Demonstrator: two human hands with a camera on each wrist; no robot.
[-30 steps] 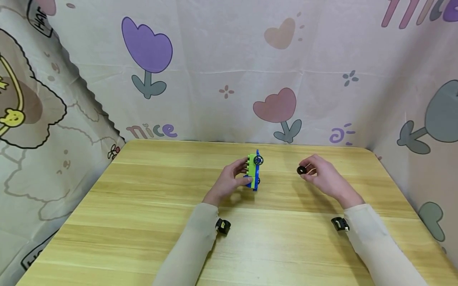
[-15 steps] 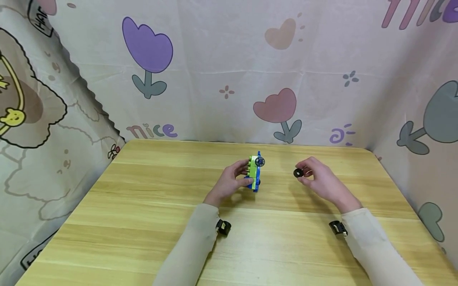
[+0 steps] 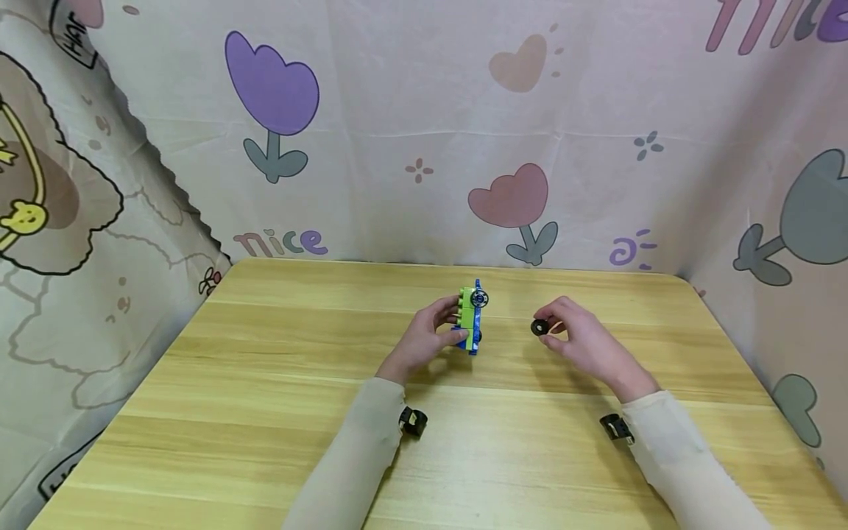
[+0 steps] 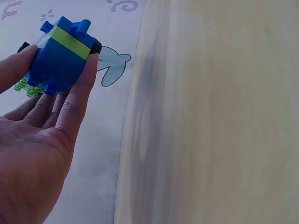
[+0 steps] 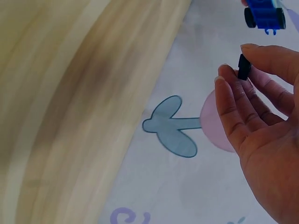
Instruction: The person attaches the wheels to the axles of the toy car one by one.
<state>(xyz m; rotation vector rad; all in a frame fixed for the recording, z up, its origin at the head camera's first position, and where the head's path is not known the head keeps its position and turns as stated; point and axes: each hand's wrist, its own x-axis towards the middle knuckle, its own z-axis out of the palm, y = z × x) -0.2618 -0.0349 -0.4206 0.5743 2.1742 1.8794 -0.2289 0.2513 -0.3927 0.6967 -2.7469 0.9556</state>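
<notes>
One wooden table [image 3: 278, 442]. Two pale sleeves [image 3: 358, 456] extend over it. Two hands, both occupied: the left hand [image 3: 419, 342] holds one blue-and-green toy vehicle [image 3: 469, 318] between thumb and fingers, above the table; the right hand [image 3: 583, 340] keeps a narrow pinch. Two black wrist devices [image 3: 414, 422], one per arm. Two black wheels [image 5: 281, 18] show on the vehicle from the right wrist. One loose black tyre [image 3: 536, 329], in the right-hand pinch, apart from the vehicle.
</notes>
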